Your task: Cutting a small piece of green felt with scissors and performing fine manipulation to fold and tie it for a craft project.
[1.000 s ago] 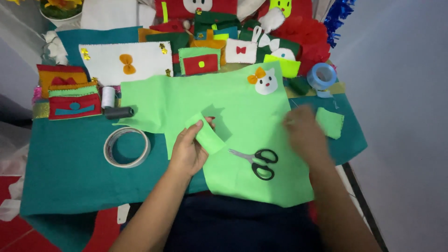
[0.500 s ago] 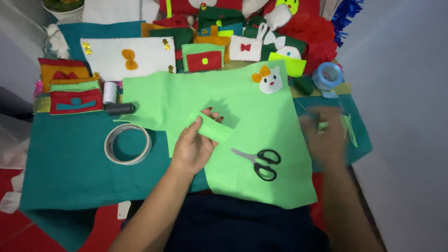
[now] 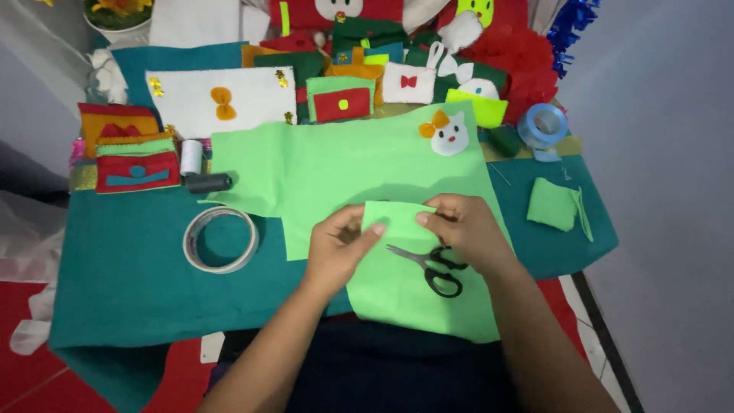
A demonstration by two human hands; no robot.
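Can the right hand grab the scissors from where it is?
Probably yes. The right hand sits just above the scissors, which lie uncovered on the green felt, but it holds a felt piece.

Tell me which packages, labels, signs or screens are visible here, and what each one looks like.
None in view: no package, label, sign or screen. The table holds only felt pieces, tape rolls, thread spools and scissors; both hands hold a light green felt piece.
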